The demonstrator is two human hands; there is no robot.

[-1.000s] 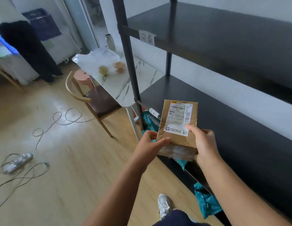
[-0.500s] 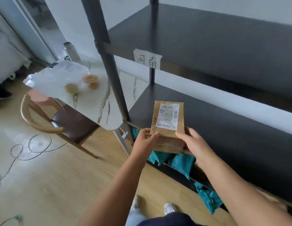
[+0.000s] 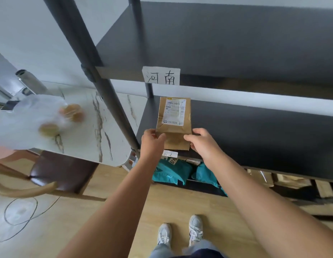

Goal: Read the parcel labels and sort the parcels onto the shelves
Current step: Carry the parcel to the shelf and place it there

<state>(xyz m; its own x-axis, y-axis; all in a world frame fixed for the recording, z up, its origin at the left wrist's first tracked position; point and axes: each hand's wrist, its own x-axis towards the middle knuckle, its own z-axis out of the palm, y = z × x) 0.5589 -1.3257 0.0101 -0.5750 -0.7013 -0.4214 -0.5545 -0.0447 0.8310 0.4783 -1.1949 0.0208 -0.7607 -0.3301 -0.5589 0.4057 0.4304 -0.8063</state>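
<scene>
A brown paper parcel (image 3: 173, 125) was held flat at the middle shelf (image 3: 255, 138) front edge.
Its near corners, at seven and five o'clock, were pinched by left hand (image 3: 151, 139) and right hand (image 3: 201, 141) fingers; it was judged light, creasable, best gripped by edges.

The parcel (image 3: 173, 122) is now down on the middle shelf (image 3: 255, 135), near its left front corner, where a second ago it was held up in the air in front of the rack. Both hands have gone forward with it: the left hand (image 3: 151, 140) and right hand (image 3: 201, 141) now pinch only its near edge, label facing up.
</scene>
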